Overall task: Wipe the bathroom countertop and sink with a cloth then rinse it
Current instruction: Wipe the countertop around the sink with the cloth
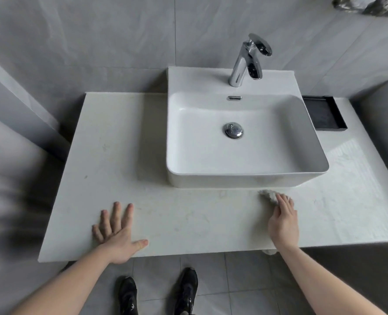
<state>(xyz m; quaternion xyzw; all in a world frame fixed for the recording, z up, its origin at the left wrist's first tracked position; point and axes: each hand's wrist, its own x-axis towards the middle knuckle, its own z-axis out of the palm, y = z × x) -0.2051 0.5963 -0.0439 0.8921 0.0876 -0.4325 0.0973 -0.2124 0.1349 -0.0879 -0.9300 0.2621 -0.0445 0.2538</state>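
Currently mid-wipe along the front strip of the white counter (188, 137). Right hand (283, 220), lower right of centre, pressing down on a crumpled grey-white cloth (270, 195), fingers laid over it and lightly curled round its near edge; cloth sticking out past the fingertips toward upper left, lying on the counter just below the front wall of the sink (243, 146). Cannot tell whether cloth touches the sink wall. Small pale scrap visible under the right wrist at the counter's front edge, too unclear to identify. Left hand (117, 233), lower left of centre, flat on the counter, fingers straight and spread, thumb out to the right, holding nothing.

White rectangular vessel sink standing on the counter, centre to right of frame. Chrome drain plug (233, 130) in the basin floor, chrome overflow slot (234, 98) on the back wall. Chrome single-lever faucet (248, 61) upright on the rear ledge, upper centre-right. Black shallow tray (325, 113) on the counter just right of the sink, against the back. Grey tiled wall (97, 42) behind. Two black shoes (186, 289) on the grey tiled floor, bottom centre.
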